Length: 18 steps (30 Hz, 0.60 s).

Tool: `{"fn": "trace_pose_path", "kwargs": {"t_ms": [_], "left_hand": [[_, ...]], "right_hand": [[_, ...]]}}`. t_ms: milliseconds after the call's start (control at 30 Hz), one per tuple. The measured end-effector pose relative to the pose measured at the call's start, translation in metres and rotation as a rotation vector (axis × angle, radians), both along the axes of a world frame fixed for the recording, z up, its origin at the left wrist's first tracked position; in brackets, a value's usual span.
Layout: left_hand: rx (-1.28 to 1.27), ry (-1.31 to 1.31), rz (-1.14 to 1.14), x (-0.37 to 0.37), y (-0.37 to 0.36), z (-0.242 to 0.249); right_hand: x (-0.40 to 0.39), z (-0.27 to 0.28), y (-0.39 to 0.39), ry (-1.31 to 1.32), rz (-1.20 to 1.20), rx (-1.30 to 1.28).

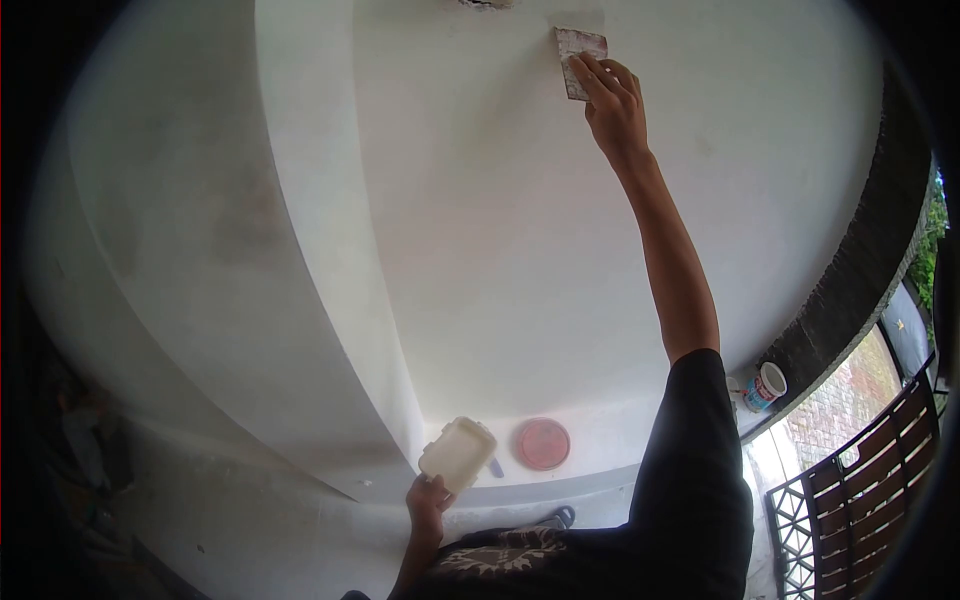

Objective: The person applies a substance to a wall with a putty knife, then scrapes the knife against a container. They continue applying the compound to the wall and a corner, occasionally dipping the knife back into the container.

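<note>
High on the white wall [500,250], my right hand [618,105] is closed around a flat rectangular putty scraper [580,42], its face smeared with whitish and reddish residue. The scraper lies close against the wall, beside a slightly darker patch. Down at waist height, my left hand [428,497] grips the near edge of a cream plastic container [458,455] with rounded corners and tabs on its sides. Fingers of that hand are partly hidden behind the container.
A round red lid [543,444] lies at the wall's foot, near the container. To the right, a white tub with a printed label [766,386] stands on a ledge. A brown slatted gate [870,480] is at far right. A broken hole [487,4] shows at the top.
</note>
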<state>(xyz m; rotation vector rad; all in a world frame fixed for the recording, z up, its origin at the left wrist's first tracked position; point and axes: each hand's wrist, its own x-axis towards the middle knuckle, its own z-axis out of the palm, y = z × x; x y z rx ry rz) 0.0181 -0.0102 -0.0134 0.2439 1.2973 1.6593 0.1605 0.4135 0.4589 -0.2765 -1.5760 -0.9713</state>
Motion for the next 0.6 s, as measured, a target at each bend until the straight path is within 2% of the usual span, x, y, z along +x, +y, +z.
{"fn": "trace_pose_path", "kwargs": {"t_ms": [333,433,600], "left_hand": [[-0.005,-0.006,0.005,0.001,0.000,-0.004],[-0.002,-0.004,0.014,0.001,0.000,-0.001],[-0.001,-0.002,0.010,0.000,-0.001,0.000]], "right_hand": [[-0.001,0.008,0.002,0.019,0.013,-0.002],[0.001,0.003,0.001,0.012,0.015,0.067],[0.003,0.020,0.005,0.022,-0.020,-0.037]]}}
